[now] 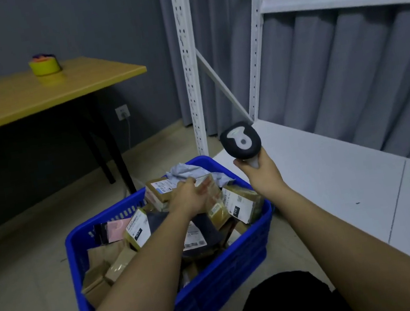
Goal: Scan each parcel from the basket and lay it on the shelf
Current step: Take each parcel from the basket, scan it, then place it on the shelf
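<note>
While the right hand [258, 173] holds up a barcode scanner [241, 141] by its handle, fingers wrapped round the grip, w/ the scanner head raised over the shelf edge, the left hand [189, 197] is down in the blue basket [216, 269]. Its fingers curl onto a brown parcel [210, 190] w/ a white label, near the far side of the basket; looks like a grip, tho the parcel hasn't left the pile. The basket sits on the floor, just beside the white shelf [336, 175], & is heaped w/ parcels: brown boxes & padded bags w/ labels, a pale grey-blue bag [188, 172] at the back, a pink packet [117, 229] at the left. The low shelf board is to the right, grey curtain behind it. Far left, a yellow-topped bench [28, 97] carries a roll of yellow tape [45, 66].
</note>
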The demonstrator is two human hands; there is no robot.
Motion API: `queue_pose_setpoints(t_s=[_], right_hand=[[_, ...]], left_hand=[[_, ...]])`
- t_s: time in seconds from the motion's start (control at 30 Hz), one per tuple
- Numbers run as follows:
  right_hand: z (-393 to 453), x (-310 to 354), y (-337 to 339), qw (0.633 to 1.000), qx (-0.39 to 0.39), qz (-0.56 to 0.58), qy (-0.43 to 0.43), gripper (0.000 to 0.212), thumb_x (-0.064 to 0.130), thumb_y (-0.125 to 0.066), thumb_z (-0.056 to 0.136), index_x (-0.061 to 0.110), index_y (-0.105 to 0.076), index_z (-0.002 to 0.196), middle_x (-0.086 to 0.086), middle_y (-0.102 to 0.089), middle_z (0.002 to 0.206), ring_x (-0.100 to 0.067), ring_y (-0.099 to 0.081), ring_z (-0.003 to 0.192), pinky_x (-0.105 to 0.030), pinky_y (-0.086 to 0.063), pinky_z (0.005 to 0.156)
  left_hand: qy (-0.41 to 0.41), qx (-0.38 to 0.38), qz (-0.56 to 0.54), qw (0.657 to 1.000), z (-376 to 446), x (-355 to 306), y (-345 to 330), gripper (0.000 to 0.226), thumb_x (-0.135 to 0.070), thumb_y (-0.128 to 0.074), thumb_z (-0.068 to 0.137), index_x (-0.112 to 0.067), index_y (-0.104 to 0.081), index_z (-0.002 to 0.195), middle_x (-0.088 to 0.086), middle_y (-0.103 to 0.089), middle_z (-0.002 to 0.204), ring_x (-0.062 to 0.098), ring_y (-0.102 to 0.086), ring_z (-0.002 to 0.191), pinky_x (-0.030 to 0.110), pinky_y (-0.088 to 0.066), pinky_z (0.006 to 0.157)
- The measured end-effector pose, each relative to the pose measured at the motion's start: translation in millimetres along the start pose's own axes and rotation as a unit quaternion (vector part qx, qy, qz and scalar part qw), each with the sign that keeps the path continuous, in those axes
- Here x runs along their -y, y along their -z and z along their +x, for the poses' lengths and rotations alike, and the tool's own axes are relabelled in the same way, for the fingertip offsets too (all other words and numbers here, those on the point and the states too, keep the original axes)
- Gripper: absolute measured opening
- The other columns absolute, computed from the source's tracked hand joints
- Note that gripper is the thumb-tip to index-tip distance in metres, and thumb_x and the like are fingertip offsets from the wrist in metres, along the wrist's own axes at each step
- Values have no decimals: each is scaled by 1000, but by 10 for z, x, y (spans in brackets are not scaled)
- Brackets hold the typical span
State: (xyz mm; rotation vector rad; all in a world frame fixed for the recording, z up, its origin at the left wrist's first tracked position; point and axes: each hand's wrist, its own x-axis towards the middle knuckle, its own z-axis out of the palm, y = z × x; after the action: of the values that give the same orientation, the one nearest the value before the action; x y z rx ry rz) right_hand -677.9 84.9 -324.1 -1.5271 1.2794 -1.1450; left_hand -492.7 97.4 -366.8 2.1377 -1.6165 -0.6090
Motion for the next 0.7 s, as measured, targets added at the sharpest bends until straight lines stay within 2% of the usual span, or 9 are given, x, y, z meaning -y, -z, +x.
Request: queue_pose_setpoints(t_s=[0.13, 0.23, 0.33, 0.43, 0.53, 0.63, 0.7], right_hand=[[463, -391, -98, 998, 18, -7, -54, 53, 26, -64, 92, 18, -43, 140, -3, -55, 136, -19, -52, 120, -28, -39, 90], [615, -651, -132, 997, 22, 8, -80, 51, 24, -65, 91, 18, -44, 138, 2, -55, 129, -12, -50, 113, -26, -38, 93], [633, -768, -125, 995, 21, 16, -96, 54, 24, -66, 91, 19, -43, 140, 9, -51, 120, -8, -47, 112, -28, -39, 99], [610, -775, -57, 994, 10, 14, -111, 55, 28, -67, 90, 20, -44, 139, 5, -55, 128, -15, -52, 120, -41, -42, 106], [579, -631, 8, 993, -12, 12, -119, 50, 28, -65, 91, 21, -46, 136, 3, -57, 122, -22, -56, 117, -45, -46, 103], [554, -422, 45, 994, -29, 6, -106, 37, 27, -63, 92, 21, -49, 126, 1, -58, 115, -24, -59, 110, -40, -48, 94], [534, -288, 57, 993, -41, 28, -109, 31, 26, -63, 93, 18, -51, 120, -2, -60, 111, -22, -60, 100, -32, -49, 80]], left_hand=[[16, 19, 90, 996, 452, 51, -352, 76, -48, -67, 80, -22, -31, 142, 15, -35, 142, 34, -32, 132, 47, -36, 104], [20, 32, 137, 990, 677, 124, -608, 88, -49, -68, 79, -28, -16, 148, 13, -15, 151, 35, -15, 140, 50, -31, 108], [46, 24, 167, 985, 792, 210, -776, 106, -51, -72, 74, -23, -4, 150, 14, -12, 151, 33, -16, 140, 50, -34, 108], [47, -2, 201, 979, 784, 250, -826, 104, -46, -72, 76, -20, -2, 149, 17, -18, 148, 34, -20, 138, 50, -40, 103], [20, 0, 157, 987, 713, 223, -689, 102, -39, -75, 73, -21, -8, 147, 16, -23, 144, 35, -23, 135, 47, -42, 102], [-11, -24, 24, 999, 547, 186, -371, 100, -39, -76, 68, -21, -15, 145, 12, -27, 141, 31, -28, 131, 46, -37, 105], [-73, -43, -55, 995, 390, 168, -146, 100, -37, -78, 66, -24, -18, 145, 7, -28, 140, 26, -29, 130, 47, -36, 106]])
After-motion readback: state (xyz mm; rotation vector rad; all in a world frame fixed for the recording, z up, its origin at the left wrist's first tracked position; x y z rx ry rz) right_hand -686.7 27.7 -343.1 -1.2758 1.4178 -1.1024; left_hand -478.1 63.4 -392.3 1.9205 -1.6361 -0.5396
